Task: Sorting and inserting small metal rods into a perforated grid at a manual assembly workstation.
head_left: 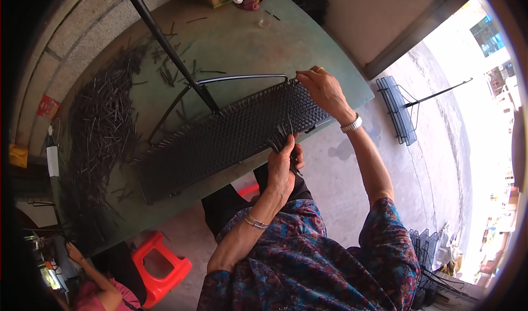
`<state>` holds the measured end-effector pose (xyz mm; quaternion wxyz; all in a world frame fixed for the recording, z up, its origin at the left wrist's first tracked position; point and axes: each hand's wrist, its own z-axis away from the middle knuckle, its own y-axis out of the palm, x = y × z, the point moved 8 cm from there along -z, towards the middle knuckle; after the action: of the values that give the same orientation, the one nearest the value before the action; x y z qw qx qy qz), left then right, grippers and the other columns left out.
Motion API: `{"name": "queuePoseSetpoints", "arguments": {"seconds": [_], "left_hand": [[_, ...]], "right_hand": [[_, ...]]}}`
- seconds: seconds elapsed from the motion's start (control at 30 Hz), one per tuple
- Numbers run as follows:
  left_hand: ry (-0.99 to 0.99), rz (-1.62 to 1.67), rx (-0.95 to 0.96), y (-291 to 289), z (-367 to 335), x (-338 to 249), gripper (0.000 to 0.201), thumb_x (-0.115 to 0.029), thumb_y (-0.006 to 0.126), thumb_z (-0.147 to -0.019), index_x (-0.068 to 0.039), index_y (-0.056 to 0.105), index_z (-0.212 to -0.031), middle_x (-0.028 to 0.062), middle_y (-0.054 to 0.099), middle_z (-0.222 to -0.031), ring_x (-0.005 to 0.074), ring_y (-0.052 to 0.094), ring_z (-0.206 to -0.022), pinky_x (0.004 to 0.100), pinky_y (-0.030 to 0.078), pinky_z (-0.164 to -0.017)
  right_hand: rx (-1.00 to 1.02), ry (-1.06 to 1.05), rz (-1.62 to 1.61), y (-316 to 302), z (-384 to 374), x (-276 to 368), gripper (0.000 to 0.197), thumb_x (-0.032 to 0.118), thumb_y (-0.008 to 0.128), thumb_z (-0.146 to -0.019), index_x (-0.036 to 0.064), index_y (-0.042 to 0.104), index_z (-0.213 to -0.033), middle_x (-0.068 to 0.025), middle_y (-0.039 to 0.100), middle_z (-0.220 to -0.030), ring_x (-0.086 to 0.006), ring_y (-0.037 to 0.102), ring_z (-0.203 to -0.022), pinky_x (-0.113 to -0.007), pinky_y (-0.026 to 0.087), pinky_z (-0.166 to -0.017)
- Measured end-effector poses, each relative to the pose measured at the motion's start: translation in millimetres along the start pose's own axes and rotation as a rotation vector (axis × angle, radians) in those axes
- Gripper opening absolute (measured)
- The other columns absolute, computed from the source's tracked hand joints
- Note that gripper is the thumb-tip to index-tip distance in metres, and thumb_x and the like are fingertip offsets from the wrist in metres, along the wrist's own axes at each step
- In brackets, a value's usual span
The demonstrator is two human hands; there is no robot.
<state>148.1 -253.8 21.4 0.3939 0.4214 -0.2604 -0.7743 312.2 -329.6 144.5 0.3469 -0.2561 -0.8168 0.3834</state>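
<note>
Left fingers point(287, 146) clutching dark strips point(278, 140), black mesh point(231, 130) beneath right fingers point(309, 78), their grip unclear

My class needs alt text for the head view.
A person's left hand holds thin dark strips by a black mesh frame on a green table; the right hand is at the frame's right end. Loose strips lie heaped at left.

From here, the black mesh panel point(220, 146) looks like matt metal, its pole point(160, 35) smoother and glossier. The red stool point(177, 272) seems shiny plastic, the shirt point(319, 256) soft cloth.
</note>
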Motion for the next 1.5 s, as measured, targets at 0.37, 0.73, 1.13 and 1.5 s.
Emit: {"name": "queuePoseSetpoints", "arguments": {"seconds": [0.37,0.73,1.13,1.5], "left_hand": [[0.025,-0.125,-0.045,12,5,-9,0.024,-0.027,0.064,-0.093,-0.006,0.063,-0.103,0.0048,0.064,-0.08,0.0081,0.053,-0.062,0.0209,0.034,-0.046],[0.061,-0.231,-0.047,14,3,-12,0.023,-0.027,0.064,-0.092,-0.007,0.064,-0.104,0.0076,0.07,-0.091,0.011,0.062,-0.07,0.0207,0.035,-0.046],[-0.115,-0.111,-0.035,0,-9,20,0.026,-0.027,0.054,-0.097,-0.009,0.058,-0.115,0.0109,0.068,-0.106,0.0189,0.066,-0.094,0.029,0.048,-0.07],[-0.129,-0.024,-0.026,6,-2,17,0.029,-0.028,0.046,-0.101,-0.009,0.053,-0.122,0.0124,0.063,-0.108,0.0209,0.062,-0.1,0.0396,0.05,-0.088]], "right_hand": [[0.757,0.481,-0.815,36,57,13,0.019,0.017,0.062,-0.091,-0.0017,0.062,-0.094,-0.0035,0.063,-0.076,-0.0101,0.061,-0.068,-0.025,0.051,-0.06],[0.812,0.513,-0.881,30,54,13,0.018,0.014,0.061,-0.091,-0.0016,0.057,-0.098,-0.0072,0.066,-0.079,-0.014,0.065,-0.07,-0.027,0.054,-0.063],[-0.007,0.243,-0.509,-33,-12,-24,0.007,0.006,0.055,-0.09,-0.0008,0.054,-0.089,-0.011,0.065,-0.074,-0.0181,0.068,-0.069,-0.03,0.052,-0.062],[0.01,0.17,-0.492,-16,-20,-31,0.008,0.007,0.056,-0.091,-0.0006,0.055,-0.09,-0.0083,0.066,-0.074,-0.0143,0.068,-0.071,-0.027,0.051,-0.065]]}}
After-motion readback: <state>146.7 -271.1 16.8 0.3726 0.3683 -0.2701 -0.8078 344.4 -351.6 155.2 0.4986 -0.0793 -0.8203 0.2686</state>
